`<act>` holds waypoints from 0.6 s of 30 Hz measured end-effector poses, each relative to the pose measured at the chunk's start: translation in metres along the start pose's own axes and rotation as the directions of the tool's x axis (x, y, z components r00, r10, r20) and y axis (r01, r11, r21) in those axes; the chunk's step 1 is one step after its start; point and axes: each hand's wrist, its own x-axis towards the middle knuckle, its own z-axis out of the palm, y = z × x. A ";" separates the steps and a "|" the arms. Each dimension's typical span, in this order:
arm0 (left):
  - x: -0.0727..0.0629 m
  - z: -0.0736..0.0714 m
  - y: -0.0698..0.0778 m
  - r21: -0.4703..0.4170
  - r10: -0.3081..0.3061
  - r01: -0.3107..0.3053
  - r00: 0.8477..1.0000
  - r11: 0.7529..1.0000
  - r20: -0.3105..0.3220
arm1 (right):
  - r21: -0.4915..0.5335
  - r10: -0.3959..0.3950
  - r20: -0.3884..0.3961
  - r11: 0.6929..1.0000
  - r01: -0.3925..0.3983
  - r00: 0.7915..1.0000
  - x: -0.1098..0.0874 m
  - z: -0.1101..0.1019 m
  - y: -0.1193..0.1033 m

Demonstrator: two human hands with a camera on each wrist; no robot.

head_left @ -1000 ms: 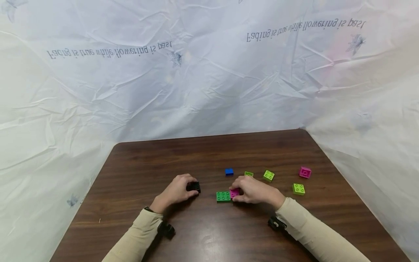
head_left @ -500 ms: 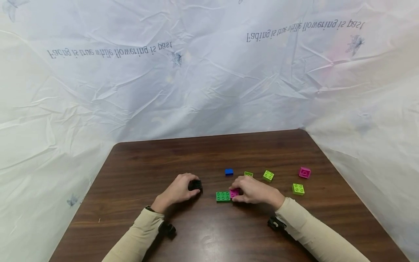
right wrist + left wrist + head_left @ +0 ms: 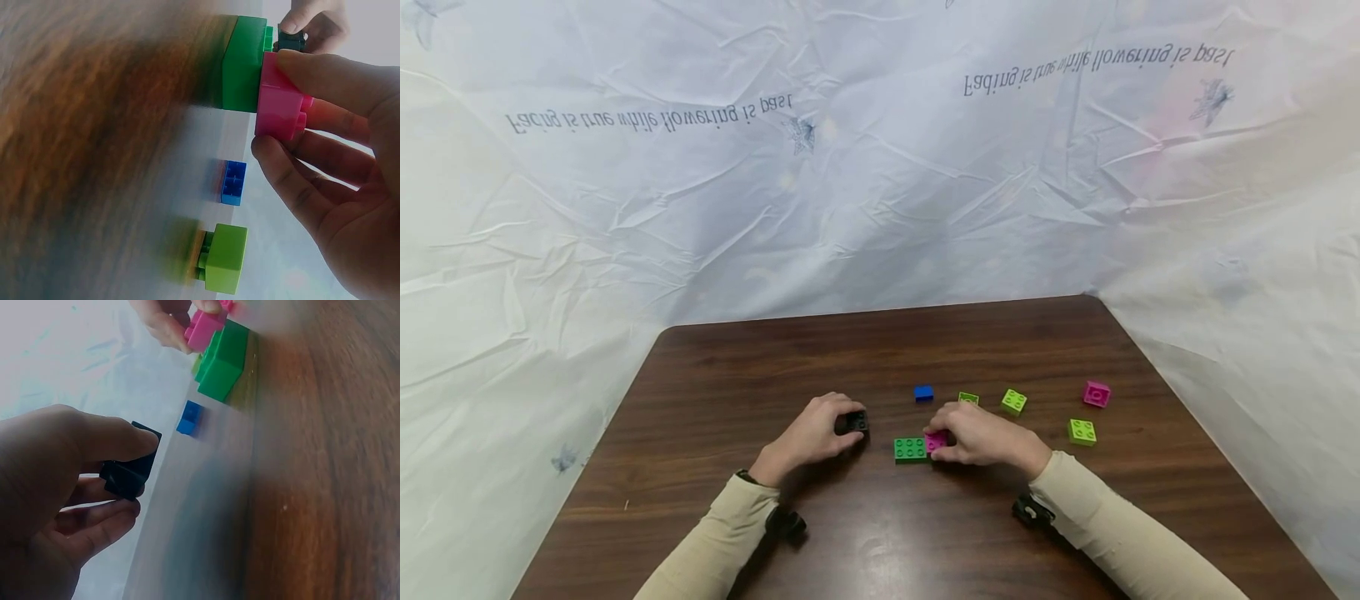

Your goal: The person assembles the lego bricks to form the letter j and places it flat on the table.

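My left hand (image 3: 814,432) pinches a black toy brick (image 3: 859,422) between thumb and fingers. In the left wrist view that black brick (image 3: 128,477) is held up off the table. A green toy brick (image 3: 910,450) lies studs up on the table, to the right of the black one. On its right end sits a pink brick (image 3: 936,441), which my right hand (image 3: 983,435) pinches by its sides. The right wrist view shows the pink brick (image 3: 280,103) against the stud side of the green brick (image 3: 245,65); whether it is fully pressed down I cannot tell.
Behind the hands lie a blue brick (image 3: 923,393) and an upturned lime brick (image 3: 968,399). Farther right are two lime bricks (image 3: 1013,402) and another pink brick (image 3: 1097,394). White printed sheeting (image 3: 880,208) hangs around the brown wooden table (image 3: 760,354).
The left hand has shifted a little to the right with the black brick, which has turned in its fingers. My right hand stays at the pink brick.
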 end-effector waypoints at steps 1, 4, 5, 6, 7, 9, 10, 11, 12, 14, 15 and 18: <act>0.001 0.000 0.001 -0.004 0.007 -0.007 1.000 1.000 -0.003 | 0.000 0.001 0.001 1.000 -0.001 1.000 0.000 0.000 0.000; 0.002 0.001 0.003 -0.019 0.018 -0.018 1.000 1.000 -0.005 | 0.000 0.004 0.003 1.000 -0.004 1.000 0.000 0.001 0.001; 0.003 0.002 0.004 -0.023 0.021 -0.021 1.000 1.000 -0.003 | -0.001 0.002 0.002 1.000 -0.002 1.000 0.000 0.001 0.001; 0.003 0.002 0.005 -0.027 0.018 -0.018 1.000 0.999 0.000 | -0.001 -0.001 -0.001 1.000 0.001 1.000 0.000 0.001 0.001; 0.003 0.003 0.006 -0.029 0.016 -0.016 1.000 0.999 0.003 | -0.002 -0.006 -0.004 1.000 0.006 1.000 0.000 0.001 0.001; 0.004 0.004 0.008 -0.030 0.010 -0.010 1.000 0.999 0.006 | -0.003 -0.016 -0.014 1.000 0.016 1.000 0.000 0.001 0.002; 0.004 0.004 0.009 -0.032 0.008 -0.008 1.000 0.999 0.007 | -0.002 -0.019 -0.018 1.000 0.019 1.000 0.000 0.001 0.002; 0.004 0.004 0.010 -0.033 0.009 -0.008 1.000 0.999 0.007 | -0.003 -0.022 -0.022 1.000 0.022 1.000 0.000 0.002 0.002; 0.004 0.004 0.011 -0.033 0.006 -0.006 1.000 0.999 0.008 | -0.003 -0.024 -0.025 1.000 0.024 0.999 0.000 0.002 0.002; 0.005 0.004 0.013 -0.031 0.007 -0.007 1.000 0.999 0.009 | -0.002 -0.026 -0.030 1.000 0.026 0.999 0.000 0.002 0.002; 0.005 0.004 0.013 -0.028 0.010 -0.010 1.000 1.000 0.012 | -0.005 -0.026 -0.030 1.000 0.026 0.999 0.000 0.002 0.002; 0.006 0.004 0.015 -0.026 0.009 -0.008 1.000 1.000 0.016 | -0.009 -0.027 -0.031 1.000 0.027 0.999 0.000 0.003 0.003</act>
